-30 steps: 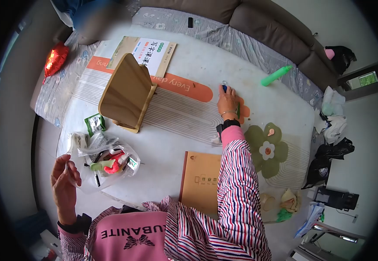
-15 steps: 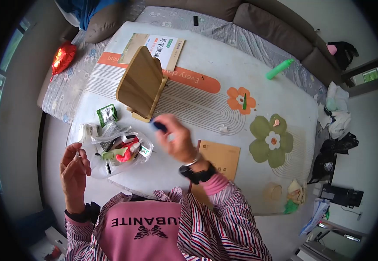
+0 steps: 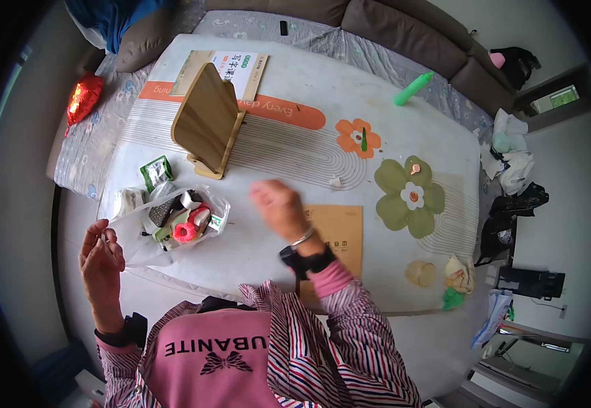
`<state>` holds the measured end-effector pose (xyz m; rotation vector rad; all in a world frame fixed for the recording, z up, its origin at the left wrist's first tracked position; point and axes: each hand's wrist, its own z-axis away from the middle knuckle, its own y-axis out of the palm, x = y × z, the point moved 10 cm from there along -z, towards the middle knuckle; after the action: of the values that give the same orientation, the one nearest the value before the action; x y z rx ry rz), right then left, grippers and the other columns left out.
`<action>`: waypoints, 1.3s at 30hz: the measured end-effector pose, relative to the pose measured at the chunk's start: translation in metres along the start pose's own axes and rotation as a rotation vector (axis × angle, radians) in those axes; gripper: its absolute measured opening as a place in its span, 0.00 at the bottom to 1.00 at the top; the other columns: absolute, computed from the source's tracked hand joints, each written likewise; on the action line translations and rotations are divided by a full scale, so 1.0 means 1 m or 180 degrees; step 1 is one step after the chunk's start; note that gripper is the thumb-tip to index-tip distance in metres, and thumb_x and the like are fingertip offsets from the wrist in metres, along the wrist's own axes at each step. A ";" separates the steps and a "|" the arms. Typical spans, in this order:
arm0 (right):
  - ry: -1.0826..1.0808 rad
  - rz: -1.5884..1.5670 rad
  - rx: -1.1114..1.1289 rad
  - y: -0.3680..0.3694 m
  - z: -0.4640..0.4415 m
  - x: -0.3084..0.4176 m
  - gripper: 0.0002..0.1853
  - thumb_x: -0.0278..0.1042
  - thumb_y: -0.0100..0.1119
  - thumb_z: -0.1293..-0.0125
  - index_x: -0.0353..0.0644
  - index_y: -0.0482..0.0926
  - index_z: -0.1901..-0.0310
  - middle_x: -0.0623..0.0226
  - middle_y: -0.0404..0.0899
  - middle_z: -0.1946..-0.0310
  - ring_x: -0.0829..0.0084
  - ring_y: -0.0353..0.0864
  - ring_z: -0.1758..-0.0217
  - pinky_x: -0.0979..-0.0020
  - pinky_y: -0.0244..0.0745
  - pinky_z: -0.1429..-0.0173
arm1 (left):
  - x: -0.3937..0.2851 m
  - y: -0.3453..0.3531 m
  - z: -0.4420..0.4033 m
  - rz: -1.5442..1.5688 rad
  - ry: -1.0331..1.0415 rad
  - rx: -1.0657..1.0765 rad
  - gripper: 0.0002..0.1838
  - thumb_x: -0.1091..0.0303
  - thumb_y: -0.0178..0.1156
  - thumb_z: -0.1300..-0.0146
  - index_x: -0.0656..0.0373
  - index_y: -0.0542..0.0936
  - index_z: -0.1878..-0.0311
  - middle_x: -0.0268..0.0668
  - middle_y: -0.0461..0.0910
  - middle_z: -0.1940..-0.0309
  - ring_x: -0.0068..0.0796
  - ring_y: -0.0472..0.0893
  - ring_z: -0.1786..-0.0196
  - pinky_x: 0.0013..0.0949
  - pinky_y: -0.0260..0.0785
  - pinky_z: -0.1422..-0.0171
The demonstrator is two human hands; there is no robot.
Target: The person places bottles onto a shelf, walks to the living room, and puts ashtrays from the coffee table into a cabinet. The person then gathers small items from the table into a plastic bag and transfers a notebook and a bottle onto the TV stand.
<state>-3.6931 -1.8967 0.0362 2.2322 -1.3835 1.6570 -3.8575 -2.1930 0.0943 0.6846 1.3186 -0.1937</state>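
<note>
My left hand pinches the edge of a clear plastic bag at the table's near left side. Through the bag show a red-pink item, a dark grey patterned item and some light green and white pieces. My right hand is over the table to the right of the bag, apart from it. Its fingers look curled but are smeared by motion, and I see nothing clearly in them. A wooden stand stands upright beyond the bag. Beside the bag lies a green-edged packet.
A brown paper notebook lies partly under my right forearm. Farther back are a workbook and a green bottle-like object. A round translucent container stands near the right front edge. A sofa runs behind the table.
The dark blue object seen in my right hand before no longer shows. My left hand has drawn the bag's edge out, opening it wider. The whole view has shifted slightly.
</note>
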 end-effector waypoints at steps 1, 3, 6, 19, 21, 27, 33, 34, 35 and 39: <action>0.0463 0.0243 -0.0449 -0.039 0.001 -0.051 0.10 0.28 0.59 0.44 0.39 0.77 0.60 0.56 0.79 0.67 0.56 0.79 0.62 0.63 0.75 0.59 | -0.002 -0.006 0.000 0.0033 0.0060 -0.0130 0.21 0.70 0.54 0.39 0.71 0.66 0.45 0.41 0.72 0.66 0.20 0.73 0.77 0.19 0.66 0.79; 0.0756 0.1720 -0.0582 -0.104 0.011 -0.145 0.20 0.29 0.55 0.41 0.37 0.70 0.46 0.49 0.71 0.47 0.52 0.69 0.41 0.59 0.67 0.40 | -0.001 -0.006 0.001 0.0067 0.0050 -0.0113 0.20 0.70 0.54 0.39 0.70 0.66 0.46 0.41 0.72 0.65 0.20 0.74 0.77 0.19 0.66 0.79; 0.1827 0.2962 -0.0799 -0.184 0.041 -0.246 0.28 0.42 0.51 0.37 0.34 0.62 0.39 0.41 0.56 0.36 0.46 0.53 0.32 0.56 0.49 0.29 | 0.002 -0.001 0.004 -0.0004 -0.0060 -0.0157 0.20 0.70 0.54 0.38 0.70 0.67 0.46 0.40 0.72 0.65 0.20 0.74 0.77 0.20 0.67 0.79; 0.1065 0.2461 0.0132 -0.012 0.065 -0.169 0.34 0.48 0.48 0.35 0.21 0.60 0.41 0.38 0.52 0.34 0.43 0.46 0.29 0.52 0.41 0.27 | 0.001 -0.001 0.010 0.0049 -0.0011 -0.0029 0.19 0.70 0.54 0.38 0.69 0.68 0.47 0.39 0.72 0.65 0.19 0.74 0.75 0.19 0.67 0.76; 0.1029 0.1949 0.0439 0.006 0.084 -0.145 0.32 0.45 0.50 0.35 0.21 0.62 0.43 0.39 0.53 0.35 0.42 0.47 0.30 0.53 0.45 0.28 | -0.001 -0.001 0.011 0.0090 -0.0004 -0.0026 0.19 0.70 0.54 0.38 0.69 0.68 0.47 0.39 0.72 0.65 0.19 0.74 0.75 0.19 0.67 0.76; 0.0715 0.1296 0.0346 -0.017 0.093 -0.093 0.26 0.42 0.51 0.35 0.32 0.66 0.42 0.41 0.57 0.36 0.45 0.56 0.32 0.56 0.54 0.30 | -0.004 -0.011 0.010 0.0153 -0.0044 -0.0057 0.17 0.72 0.52 0.37 0.69 0.68 0.47 0.39 0.72 0.65 0.19 0.74 0.74 0.19 0.67 0.75; 0.2070 0.2607 0.0093 -0.100 0.106 -0.182 0.31 0.43 0.53 0.37 0.30 0.62 0.39 0.37 0.52 0.35 0.41 0.51 0.31 0.53 0.49 0.29 | -0.012 -0.021 0.009 -0.0048 0.0144 0.0091 0.16 0.71 0.51 0.36 0.68 0.70 0.47 0.38 0.73 0.67 0.24 0.74 0.67 0.25 0.67 0.60; 0.1912 0.2785 0.0373 -0.078 0.110 -0.181 0.32 0.45 0.52 0.37 0.29 0.61 0.39 0.36 0.51 0.35 0.40 0.49 0.31 0.52 0.46 0.28 | -0.012 -0.023 0.009 -0.0060 0.0128 0.0200 0.16 0.72 0.50 0.36 0.68 0.70 0.47 0.38 0.73 0.67 0.25 0.74 0.64 0.26 0.65 0.55; 0.1746 0.2965 0.0638 -0.055 0.111 -0.174 0.33 0.47 0.51 0.37 0.28 0.60 0.38 0.35 0.50 0.35 0.40 0.47 0.30 0.51 0.44 0.28 | -0.013 -0.027 0.009 -0.0067 0.0125 0.0192 0.16 0.72 0.50 0.36 0.68 0.70 0.47 0.38 0.73 0.67 0.25 0.74 0.64 0.26 0.65 0.55; 0.1075 0.1889 0.1364 0.042 0.121 -0.098 0.32 0.46 0.49 0.35 0.33 0.58 0.36 0.42 0.48 0.32 0.45 0.43 0.28 0.55 0.43 0.27 | -0.018 -0.027 0.011 0.0237 0.0103 0.0415 0.18 0.70 0.52 0.38 0.68 0.68 0.45 0.39 0.73 0.64 0.25 0.74 0.64 0.26 0.65 0.56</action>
<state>-3.6327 -1.9217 -0.1114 1.6412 -1.8399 2.5860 -3.8670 -2.2244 0.1022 0.8490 1.3173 -0.2104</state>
